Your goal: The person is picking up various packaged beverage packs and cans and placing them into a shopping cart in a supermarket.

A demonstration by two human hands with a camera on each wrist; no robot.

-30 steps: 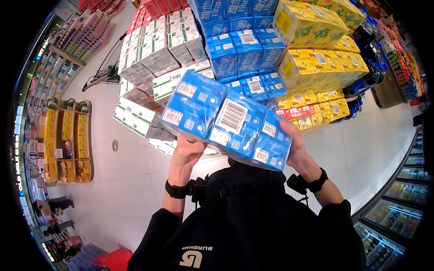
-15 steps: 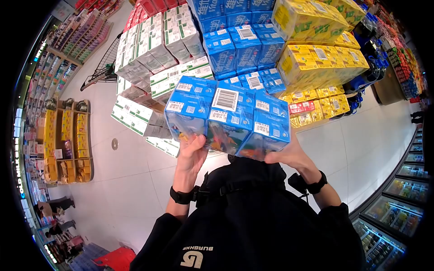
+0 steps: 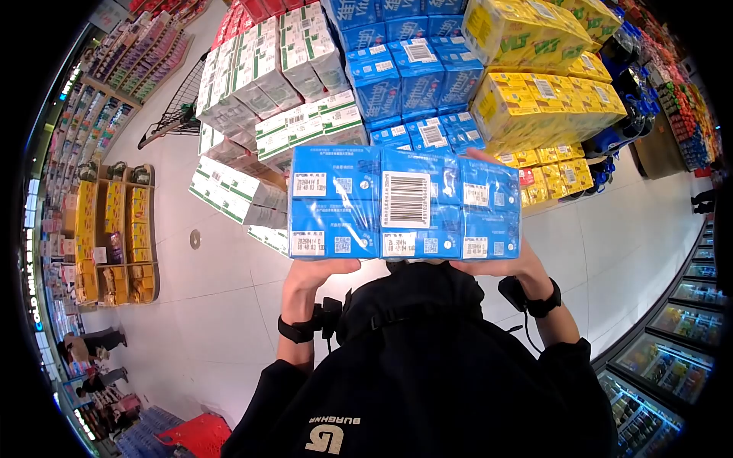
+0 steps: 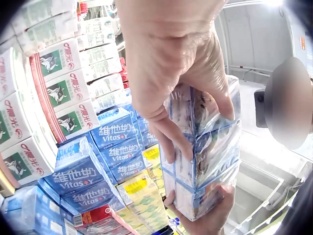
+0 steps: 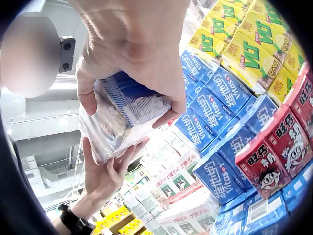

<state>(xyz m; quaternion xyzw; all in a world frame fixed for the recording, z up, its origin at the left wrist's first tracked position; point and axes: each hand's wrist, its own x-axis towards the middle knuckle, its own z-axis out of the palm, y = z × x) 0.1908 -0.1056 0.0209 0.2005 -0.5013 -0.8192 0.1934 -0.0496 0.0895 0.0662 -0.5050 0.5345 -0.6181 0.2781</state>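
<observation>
A plastic-wrapped pack of blue cartons (image 3: 420,202) is held level between both hands, its barcode side facing up in the head view. The left hand (image 3: 324,269) grips its left end, the thumb along the near edge. At the other end the right hand (image 3: 508,263) has its thumb on the near edge and fingertips showing over the far corner. In the left wrist view, the left hand (image 4: 171,63) spreads thumb and fingers across the wrapped pack (image 4: 203,152). The right wrist view shows the right hand (image 5: 129,49) clasping its end of the pack (image 5: 122,117).
Beyond the pack stand stacked blue cartons (image 3: 416,80), white and green cartons (image 3: 313,126) at left and yellow packs (image 3: 542,107) at right. A shopping cart (image 3: 179,114) and a low shelf (image 3: 114,237) are further left. Freezer cases (image 3: 664,366) line the right.
The pack has turned from slanted to level and moved slightly right and nearer the camera. Its barcode side now faces up more squarely. Both hands have kept hold, shifting around its ends.
</observation>
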